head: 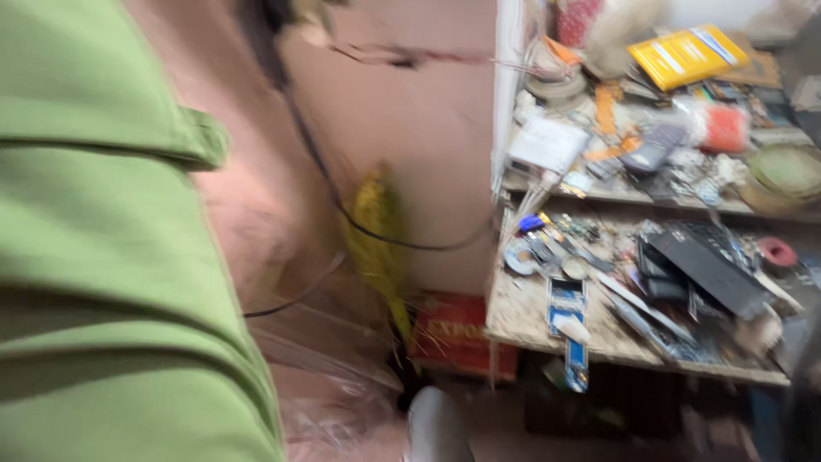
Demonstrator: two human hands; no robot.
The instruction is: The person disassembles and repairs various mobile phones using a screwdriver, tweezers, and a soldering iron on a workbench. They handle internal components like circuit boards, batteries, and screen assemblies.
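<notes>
The picture is blurred by motion. Neither of my hands shows. A green sleeve or garment (103, 257) fills the left side, close to the camera. On the right stands a cluttered wooden workbench (530, 316) with a shelf (616, 195) above it. On the bench lie a black flat device (710, 269), a roll of tape (519, 257), a blue and white pack (566, 312) and several small tools. The shelf bears a yellow packet (687, 53), a white box (549, 144) and an orange-red bundle (727, 128).
A pink wall (402, 128) runs behind, with a black cable (325, 171) hanging across it. A yellow broom-like thing (376, 239) leans in the corner beside a red box (453, 334) on the floor. A grey rounded shape (436, 428) sits low in the middle.
</notes>
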